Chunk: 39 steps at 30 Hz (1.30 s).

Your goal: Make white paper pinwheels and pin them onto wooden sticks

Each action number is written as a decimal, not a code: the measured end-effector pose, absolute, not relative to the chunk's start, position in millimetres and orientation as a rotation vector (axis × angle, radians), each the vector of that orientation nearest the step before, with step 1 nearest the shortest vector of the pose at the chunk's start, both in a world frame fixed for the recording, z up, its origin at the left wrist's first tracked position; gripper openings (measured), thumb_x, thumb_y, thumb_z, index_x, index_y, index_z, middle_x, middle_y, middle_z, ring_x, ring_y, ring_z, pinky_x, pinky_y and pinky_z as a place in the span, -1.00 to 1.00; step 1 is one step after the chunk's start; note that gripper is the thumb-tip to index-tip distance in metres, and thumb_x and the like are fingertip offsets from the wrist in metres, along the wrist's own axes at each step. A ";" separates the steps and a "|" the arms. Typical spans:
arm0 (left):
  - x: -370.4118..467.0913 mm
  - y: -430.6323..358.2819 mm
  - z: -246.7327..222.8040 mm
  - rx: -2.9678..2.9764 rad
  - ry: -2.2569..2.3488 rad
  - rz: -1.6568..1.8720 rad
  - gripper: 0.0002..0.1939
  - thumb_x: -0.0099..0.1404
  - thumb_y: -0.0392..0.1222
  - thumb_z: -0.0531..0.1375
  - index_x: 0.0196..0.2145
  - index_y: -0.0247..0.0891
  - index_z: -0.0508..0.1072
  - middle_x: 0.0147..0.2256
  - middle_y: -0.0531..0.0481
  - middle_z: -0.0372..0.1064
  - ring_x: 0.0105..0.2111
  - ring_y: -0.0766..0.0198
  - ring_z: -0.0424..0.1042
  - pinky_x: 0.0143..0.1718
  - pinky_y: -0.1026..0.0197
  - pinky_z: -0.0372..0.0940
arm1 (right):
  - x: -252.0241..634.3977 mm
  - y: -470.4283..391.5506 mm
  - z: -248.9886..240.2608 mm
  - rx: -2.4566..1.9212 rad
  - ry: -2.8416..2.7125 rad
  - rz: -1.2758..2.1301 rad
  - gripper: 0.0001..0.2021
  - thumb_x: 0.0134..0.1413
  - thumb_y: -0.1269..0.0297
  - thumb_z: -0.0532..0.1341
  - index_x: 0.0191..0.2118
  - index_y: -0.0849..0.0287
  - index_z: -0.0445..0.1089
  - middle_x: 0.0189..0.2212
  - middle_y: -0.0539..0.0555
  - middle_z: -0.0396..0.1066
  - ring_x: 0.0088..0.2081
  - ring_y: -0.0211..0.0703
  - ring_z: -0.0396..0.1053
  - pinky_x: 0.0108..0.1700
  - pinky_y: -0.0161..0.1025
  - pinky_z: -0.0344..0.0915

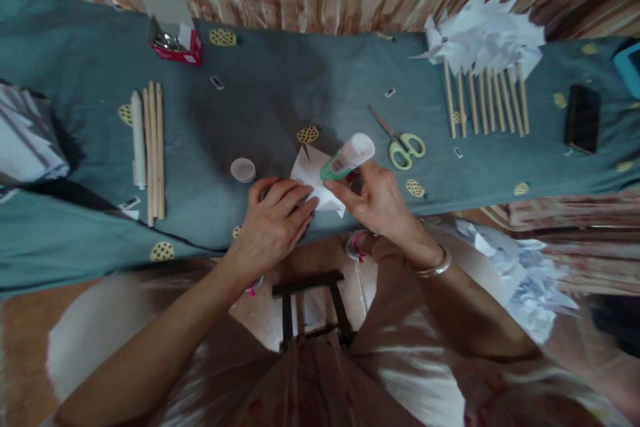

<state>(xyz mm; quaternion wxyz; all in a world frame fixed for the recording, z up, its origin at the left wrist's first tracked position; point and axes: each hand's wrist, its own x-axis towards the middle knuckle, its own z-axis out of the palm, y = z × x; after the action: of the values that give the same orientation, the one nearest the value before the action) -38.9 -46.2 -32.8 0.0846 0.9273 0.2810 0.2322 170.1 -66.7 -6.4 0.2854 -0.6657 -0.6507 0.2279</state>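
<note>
A small piece of white paper (pixel 304 163) with cut slits and pointed corners lies on the green cloth in front of me. My left hand (pixel 273 217) rests on its left side, fingers spread and slightly bent, pinning it down. In my right hand (pixel 377 197) is a green and white glue stick (pixel 345 159), tilted with its lower end at the paper. The tip of the glue stick is hidden by my fingers. A round white cap (pixel 243 170) sits left of the paper. Green-handled scissors (pixel 403 147) lie to the right, blades partly apart.
Several wooden sticks (pixel 153 153) and a white stick-like item (pixel 137 140) lie left. Behind them stands an open red box (pixel 176 47) of metal pieces. Paper pinwheels (pixel 483 37) on sticks lie back right, near a dark phone (pixel 583 119). A paper stack (pixel 27 140) is far left.
</note>
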 end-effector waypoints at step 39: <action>-42.0 -46.5 -35.9 2.622 0.846 0.648 -0.74 0.40 -0.26 0.12 -0.02 -0.16 0.52 -0.04 -0.14 0.47 0.03 0.03 0.38 0.15 -0.23 0.14 | 161.9 -69.4 4.0 -1.682 -2.056 0.495 -0.77 0.29 0.08 0.12 -0.19 0.17 0.27 -0.29 0.17 0.50 -0.26 -0.03 0.48 -0.28 -0.19 0.33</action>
<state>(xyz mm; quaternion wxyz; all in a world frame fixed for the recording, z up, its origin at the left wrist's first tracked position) -42.0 -46.5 -35.9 0.1550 0.9152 0.2954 0.2262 161.9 -69.4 4.0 0.2178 -0.6075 -0.7427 0.1788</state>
